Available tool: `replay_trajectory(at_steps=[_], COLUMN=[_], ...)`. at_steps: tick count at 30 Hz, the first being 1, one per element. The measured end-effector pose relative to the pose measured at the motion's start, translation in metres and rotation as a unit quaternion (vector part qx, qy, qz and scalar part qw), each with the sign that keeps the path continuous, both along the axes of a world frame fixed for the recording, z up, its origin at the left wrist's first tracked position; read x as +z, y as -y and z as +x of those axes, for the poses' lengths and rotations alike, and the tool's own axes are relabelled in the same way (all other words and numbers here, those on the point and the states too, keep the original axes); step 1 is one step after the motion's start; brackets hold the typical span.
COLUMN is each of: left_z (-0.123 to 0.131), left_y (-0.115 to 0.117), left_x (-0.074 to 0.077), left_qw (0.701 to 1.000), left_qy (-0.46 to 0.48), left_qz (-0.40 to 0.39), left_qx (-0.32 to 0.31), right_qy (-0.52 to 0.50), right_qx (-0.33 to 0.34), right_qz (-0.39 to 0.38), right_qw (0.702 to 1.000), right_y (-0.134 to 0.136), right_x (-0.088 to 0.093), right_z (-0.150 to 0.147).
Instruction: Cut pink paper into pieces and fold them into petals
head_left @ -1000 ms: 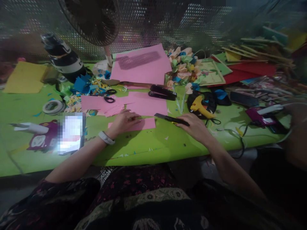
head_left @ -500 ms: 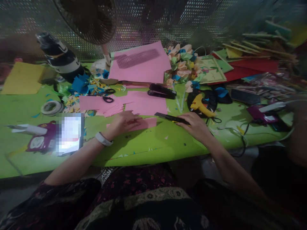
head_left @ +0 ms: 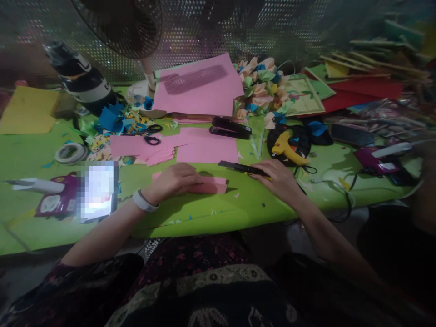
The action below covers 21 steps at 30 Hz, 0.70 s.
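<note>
My left hand, with a white band on the wrist, is closed on a folded strip of pink paper near the table's front edge. Its palm hides the middle of the strip, and the right end stands slightly off the table. In my right hand is a black utility knife, its blade pointing left, above and to the right of the strip. Behind the strip lie a flat pink sheet and a black stapler. Scissors rest on cut pink pieces.
A lit phone, a tape roll and a dark bottle are on the left. A yellow glue gun lies on a black holder to the right. Paper flowers and a fan stand behind.
My left hand has closed more around the pink strip and drawn it slightly towards me and right; the strip's fold has lifted. My right hand still holds the knife in about the same place.
</note>
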State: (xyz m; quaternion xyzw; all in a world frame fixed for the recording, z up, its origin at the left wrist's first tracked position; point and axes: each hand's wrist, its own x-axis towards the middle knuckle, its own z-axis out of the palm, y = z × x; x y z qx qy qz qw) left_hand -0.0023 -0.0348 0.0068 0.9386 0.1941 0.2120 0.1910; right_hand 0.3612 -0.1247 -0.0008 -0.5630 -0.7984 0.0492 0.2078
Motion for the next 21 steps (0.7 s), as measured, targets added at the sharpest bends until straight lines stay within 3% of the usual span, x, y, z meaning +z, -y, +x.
replay_trajectory(at_steps=[3, 7, 11, 16, 19, 21], left_z=[-0.003, -0.006, -0.007, -0.005, -0.004, -0.003], left_y=[-0.001, -0.006, -0.009, -0.017, -0.020, -0.018], left_x=[-0.001, -0.005, -0.010, -0.017, -0.019, -0.020], left_qw=[0.995, 0.988, 0.984, 0.985, 0.983, 0.985], left_qy=[0.008, 0.045, 0.073, 0.053, 0.020, -0.024], left_qz=[0.084, 0.144, 0.154, 0.107, 0.119, 0.138], left_qx=[-0.051, -0.016, 0.050, 0.125, 0.135, 0.103], right_qy=[-0.002, 0.007, 0.042, 0.076, 0.076, 0.070], right_qx=[0.023, 0.053, 0.062, 0.074, 0.090, 0.101], right_qz=[0.032, 0.073, 0.076, 0.063, 0.035, 0.016], right_qw=[0.999, 0.996, 0.994, 0.992, 0.992, 0.992], right_y=[0.001, 0.002, 0.000, -0.014, -0.026, -0.032], right_x=[-0.001, -0.003, -0.002, -0.001, -0.002, -0.003], right_z=[0.001, -0.001, -0.005, -0.012, -0.015, -0.016])
